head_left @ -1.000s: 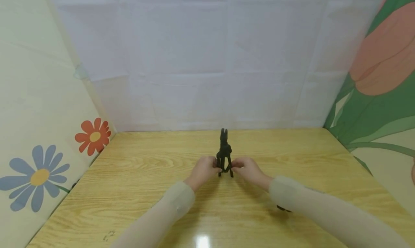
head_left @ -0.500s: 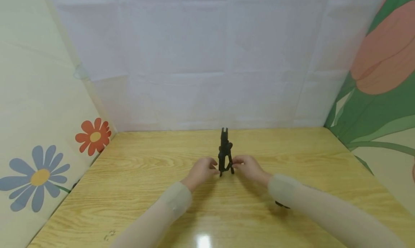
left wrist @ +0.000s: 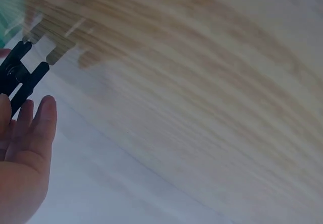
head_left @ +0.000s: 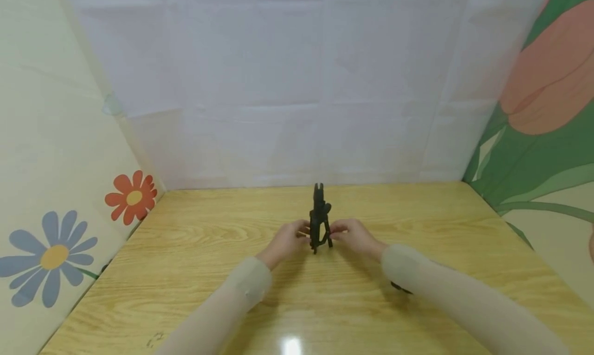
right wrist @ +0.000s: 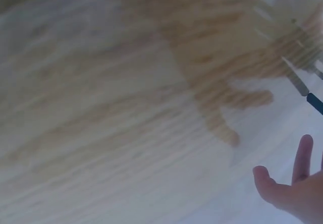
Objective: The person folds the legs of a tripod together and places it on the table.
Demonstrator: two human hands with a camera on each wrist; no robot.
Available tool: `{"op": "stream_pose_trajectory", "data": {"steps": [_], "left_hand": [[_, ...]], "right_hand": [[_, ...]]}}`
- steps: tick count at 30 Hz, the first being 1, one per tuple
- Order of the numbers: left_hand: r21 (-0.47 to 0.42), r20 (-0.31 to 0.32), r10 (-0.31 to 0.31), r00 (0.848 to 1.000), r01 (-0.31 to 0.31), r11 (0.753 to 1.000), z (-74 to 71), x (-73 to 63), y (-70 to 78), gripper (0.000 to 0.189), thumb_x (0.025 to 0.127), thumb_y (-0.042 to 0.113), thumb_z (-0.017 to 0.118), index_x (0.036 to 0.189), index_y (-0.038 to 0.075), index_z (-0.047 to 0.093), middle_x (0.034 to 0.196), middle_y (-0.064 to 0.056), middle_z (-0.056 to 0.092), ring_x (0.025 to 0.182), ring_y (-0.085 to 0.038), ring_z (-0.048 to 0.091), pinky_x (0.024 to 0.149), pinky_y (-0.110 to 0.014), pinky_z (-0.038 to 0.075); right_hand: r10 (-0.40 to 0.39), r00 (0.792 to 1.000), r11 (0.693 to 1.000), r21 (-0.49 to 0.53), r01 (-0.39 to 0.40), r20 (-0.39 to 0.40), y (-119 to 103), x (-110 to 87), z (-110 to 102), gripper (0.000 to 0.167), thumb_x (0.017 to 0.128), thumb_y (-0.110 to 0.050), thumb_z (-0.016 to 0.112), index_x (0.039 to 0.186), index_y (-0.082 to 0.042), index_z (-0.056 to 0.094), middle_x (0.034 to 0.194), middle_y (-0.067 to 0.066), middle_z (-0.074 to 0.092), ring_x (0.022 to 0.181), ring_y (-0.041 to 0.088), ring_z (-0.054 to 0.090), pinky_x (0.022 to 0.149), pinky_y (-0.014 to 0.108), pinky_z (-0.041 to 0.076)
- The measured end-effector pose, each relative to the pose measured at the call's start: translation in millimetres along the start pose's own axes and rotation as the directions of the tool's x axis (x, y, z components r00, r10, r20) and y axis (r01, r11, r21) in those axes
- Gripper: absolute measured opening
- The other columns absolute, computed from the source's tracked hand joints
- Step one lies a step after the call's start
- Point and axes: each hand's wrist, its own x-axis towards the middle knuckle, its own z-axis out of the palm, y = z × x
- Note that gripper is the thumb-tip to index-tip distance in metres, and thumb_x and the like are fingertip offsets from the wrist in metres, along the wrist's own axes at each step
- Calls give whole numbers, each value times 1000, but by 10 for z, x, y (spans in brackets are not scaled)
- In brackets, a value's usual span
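And there, on the far half of the yellow wood-grain table point(head_left: 334, 314), stands the slim black plastic-looking stand point(head_left: 318, 210), left hand point(head_left: 286, 241) gripping one leg point(head_left: 314, 237), right hand point(head_left: 358, 237) pinching the other leg point(head_left: 327, 232), apparently steadying it from opposite sides.

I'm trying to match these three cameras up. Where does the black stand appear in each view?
Head: the black stand is just right of centre, below mid-height, between the left hand and right hand.
Left wrist: at the left edge, above mid-height, partly cut off.
Right wrist: only a dark tip at the right edge, about mid-height.
Shared landmark: the wood-grain table.
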Motion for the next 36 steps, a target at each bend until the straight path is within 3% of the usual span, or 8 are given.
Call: {"op": "stream_pose_trajectory", "data": {"steps": [6,9,16,27,36], "left_hand": [[-3,-21,39,999,-39,999,-7,39,-33,19,91,-3,64,110,-4,63,106,-18,68,103,-33,64,89,-42,52],[-8,-25,34,999,-35,999,-7,68,-63,15,90,-1,65,105,-1,65,104,-14,69,102,-30,64,89,-40,52],[-75,14,-2,1000,3,997,-26,116,-131,14,90,0,66,105,0,66,102,-12,69,95,-25,65,75,-34,55],[-76,59,-1,998,6,997,-70,178,-149,9,87,-5,67,95,-2,67,94,-10,69,89,-22,65,67,-33,56],[-131,98,-24,995,37,991,-115,182,-143,16,88,-7,65,103,-3,67,98,-11,67,85,-19,64,68,-34,56]], "right_hand": [[-27,999,999,20,27,16,27,43,-13,9,90,1,64,95,3,72,98,13,71,96,29,65,88,46,51],[-22,999,998,64,20,27,33,62,-9,10,90,2,64,96,5,71,99,15,71,96,30,65,88,44,52],[5,998,986,164,-15,60,56,89,-1,11,90,6,63,99,10,69,100,20,70,96,30,66,85,37,54],[-45,996,996,78,39,74,36,113,-3,9,90,5,62,96,7,70,97,17,71,94,30,67,85,37,54],[-37,997,997,70,32,70,53,137,26,9,90,6,63,95,5,70,95,15,72,87,22,66,76,31,55]]}}
